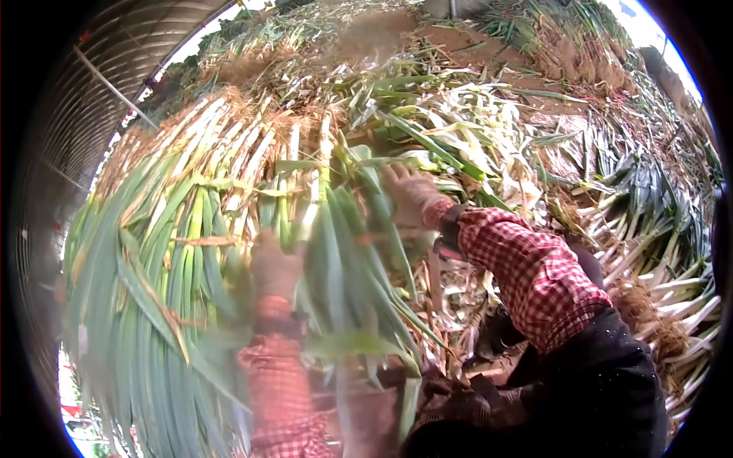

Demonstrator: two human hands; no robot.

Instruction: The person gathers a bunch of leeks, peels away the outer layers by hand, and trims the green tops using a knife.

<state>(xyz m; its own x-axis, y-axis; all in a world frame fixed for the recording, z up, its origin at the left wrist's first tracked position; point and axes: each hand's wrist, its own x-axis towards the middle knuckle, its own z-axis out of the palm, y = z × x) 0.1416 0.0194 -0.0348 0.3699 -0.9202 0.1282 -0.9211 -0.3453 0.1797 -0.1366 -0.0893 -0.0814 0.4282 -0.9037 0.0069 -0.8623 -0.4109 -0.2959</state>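
Note:
My left hand (276,267) is smeared by motion over the pile of long green onions, beside one stalk's pale shank; its grip cannot be made out. Up and to the right, my right hand (410,192) lies against the broad leaves of a green onion (332,244), its fingers looking stretched out, though blurred. This onion's white shank points away from me, and its blue-green leaves hang towards my lap. On the left, many green onions (172,252) lie side by side, roots at the far end and leaves towards me.
Stripped pale leaves (489,141) cover the ground beyond my right hand. More onions with white shanks (672,286) lie at the far right, and another rooty heap (573,46) stands at the back. A ribbed curved wall (65,122) rises on the left.

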